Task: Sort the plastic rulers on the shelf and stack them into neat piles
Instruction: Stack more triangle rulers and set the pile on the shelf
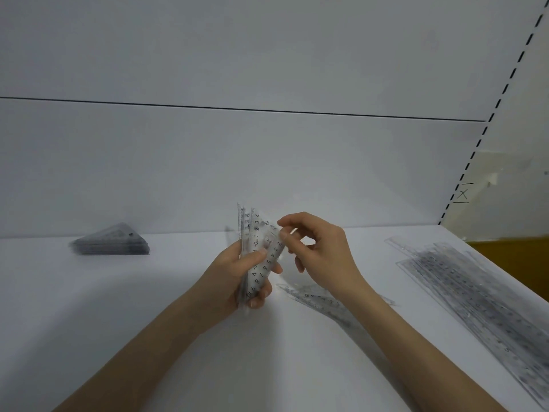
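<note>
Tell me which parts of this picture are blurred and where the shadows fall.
Head view: the triangle pile at left and the long ruler pile at right are smeared; digits on the held rulers stay readable; soft shadow lies on the shelf under the left hand; the wide lens slants the edges.
</note>
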